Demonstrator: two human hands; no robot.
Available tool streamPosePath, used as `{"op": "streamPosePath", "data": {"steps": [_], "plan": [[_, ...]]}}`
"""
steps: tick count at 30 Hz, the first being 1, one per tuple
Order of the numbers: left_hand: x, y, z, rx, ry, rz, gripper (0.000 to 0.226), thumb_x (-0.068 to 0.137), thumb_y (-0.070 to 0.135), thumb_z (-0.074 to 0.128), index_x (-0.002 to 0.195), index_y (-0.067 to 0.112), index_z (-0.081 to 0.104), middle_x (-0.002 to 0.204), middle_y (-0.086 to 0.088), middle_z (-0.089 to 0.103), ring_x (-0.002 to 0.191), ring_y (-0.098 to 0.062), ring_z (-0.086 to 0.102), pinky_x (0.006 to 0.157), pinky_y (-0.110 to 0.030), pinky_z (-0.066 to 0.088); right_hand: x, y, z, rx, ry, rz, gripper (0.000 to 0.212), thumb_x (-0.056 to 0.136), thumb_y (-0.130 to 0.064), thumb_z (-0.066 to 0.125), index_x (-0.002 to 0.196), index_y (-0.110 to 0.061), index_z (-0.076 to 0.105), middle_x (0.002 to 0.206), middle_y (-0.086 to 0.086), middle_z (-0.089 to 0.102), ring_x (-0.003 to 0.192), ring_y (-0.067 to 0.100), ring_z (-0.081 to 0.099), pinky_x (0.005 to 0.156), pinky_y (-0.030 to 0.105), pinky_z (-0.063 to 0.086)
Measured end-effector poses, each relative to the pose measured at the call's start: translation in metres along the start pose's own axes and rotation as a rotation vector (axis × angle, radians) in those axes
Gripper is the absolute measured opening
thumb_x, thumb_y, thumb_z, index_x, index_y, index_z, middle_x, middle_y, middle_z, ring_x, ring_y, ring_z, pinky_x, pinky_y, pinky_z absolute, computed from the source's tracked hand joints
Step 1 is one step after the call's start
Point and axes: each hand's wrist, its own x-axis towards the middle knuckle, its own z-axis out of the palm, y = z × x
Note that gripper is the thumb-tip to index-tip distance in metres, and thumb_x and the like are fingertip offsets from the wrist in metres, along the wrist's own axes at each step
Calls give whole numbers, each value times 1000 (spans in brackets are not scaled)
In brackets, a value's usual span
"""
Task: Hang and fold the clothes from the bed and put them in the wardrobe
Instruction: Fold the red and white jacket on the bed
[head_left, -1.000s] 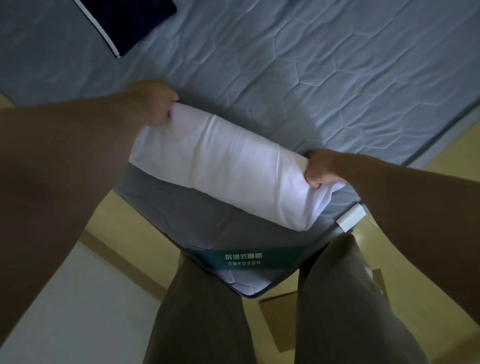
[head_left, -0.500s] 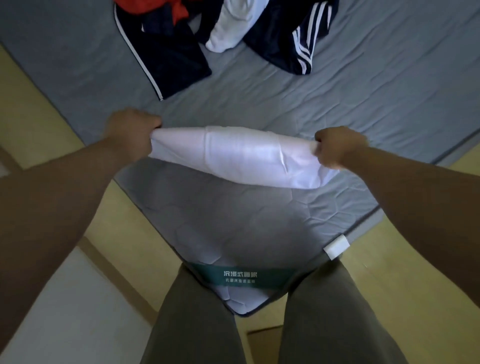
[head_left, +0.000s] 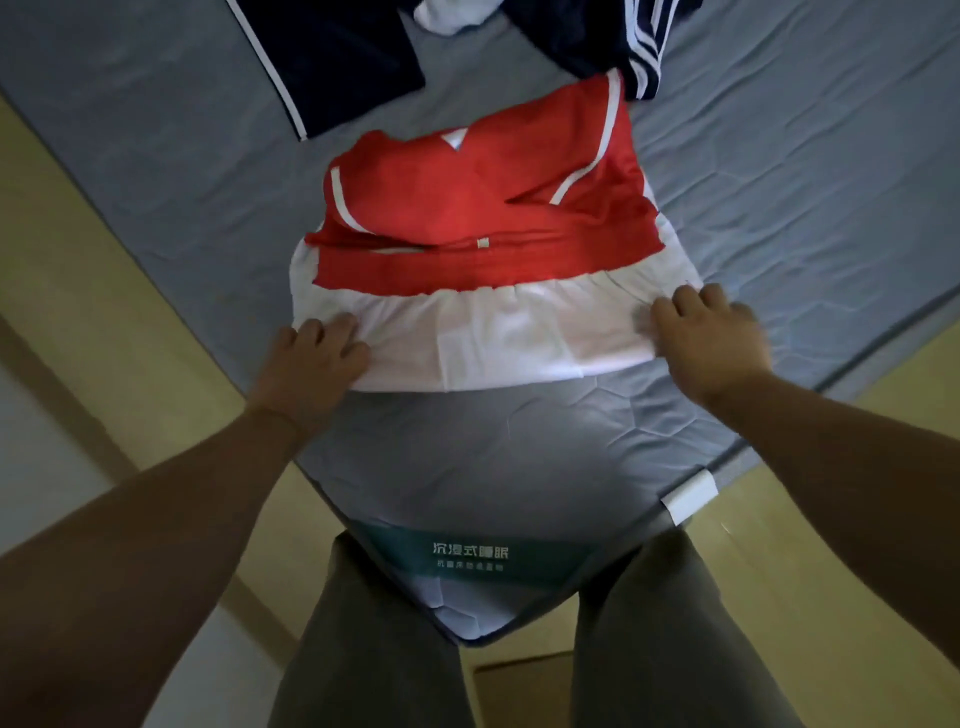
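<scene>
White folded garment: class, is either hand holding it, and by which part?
No grip shows. The left hand presses the white garment at its left end, the right hand at its right end, fingers laid on top.

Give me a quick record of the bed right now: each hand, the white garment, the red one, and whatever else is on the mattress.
white garment: folded, flat on the mattress
left hand: rests on its left end
right hand: rests on its right end, blurred
red garment: overlaps the white one's far edge
navy clothes: farther up the bed
</scene>
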Motion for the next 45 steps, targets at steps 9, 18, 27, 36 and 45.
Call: {"op": "streamPosePath", "data": {"steps": [9,18,27,36,45], "plan": [[11,25,1,-228,-97,-245,38,72,24,70,104,9,57,112,-12,57,88,-35,56,75,-42,42,13,-16,10,123,-219,124,50,78,-33,63,126,-24,51,127,11,50,117,34,51,94,46,41],[95,11,-26,-486,-202,-392,56,81,40,71,127,14,55,123,-10,62,113,-34,58,99,-50,46,86,-50,-31,354,-105,63,69,79,-21,63,142,-19,38,145,11,43,136,39,35,111,54,30],[37,36,-33,-303,-262,-71,23,78,46,59,80,24,63,73,3,54,65,-23,54,68,-33,33,38,-46,-54,69,-314,-234,16,76,-29,57,92,-30,53,87,-2,62,98,28,60,91,42,38],[-34,102,-21,-346,-916,235,48,81,45,67,125,27,55,118,0,56,105,-24,60,90,-41,52,-49,-89,-22,-9,-1037,-508,46,92,-29,67,135,-18,56,128,8,58,119,30,55,106,40,43],[99,-3,-71,-765,67,-360,19,91,39,60,99,22,61,83,3,63,78,-20,62,66,-30,44,92,-69,-82,561,-135,-74,27,90,-18,58,117,-13,59,123,17,56,118,38,52,96,47,47]]}}
